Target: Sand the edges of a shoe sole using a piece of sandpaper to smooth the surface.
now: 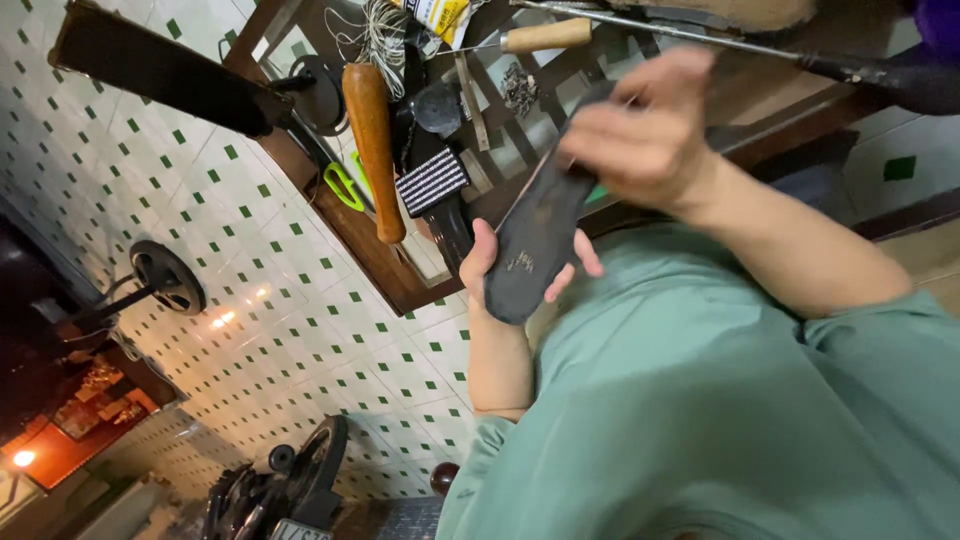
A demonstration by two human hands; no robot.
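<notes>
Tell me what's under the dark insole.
The left hand cups the dark insole from beneath, fingertips showing at both edges; its palm is covered. The right hand grips the top end.

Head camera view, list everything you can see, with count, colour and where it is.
Shoe insole: one, black, held between both hands at centre.
Wooden tray: one, dark brown, on the floor, holding tools.
Wooden handle: one, orange-brown, lying in the tray.
Scissors: one, green grips, left of the wooden handle.
Striped brush: one, black and white, right of the wooden handle.
Twine: one bundle, pale, top of the tray.
Awl: one, light wood grip, top centre.
Floor tiles: white with green squares, left.
Shirt: green, lower right.
Left hand: cradles the insole's lower end.
Right hand: grips the insole's upper end.
</notes>
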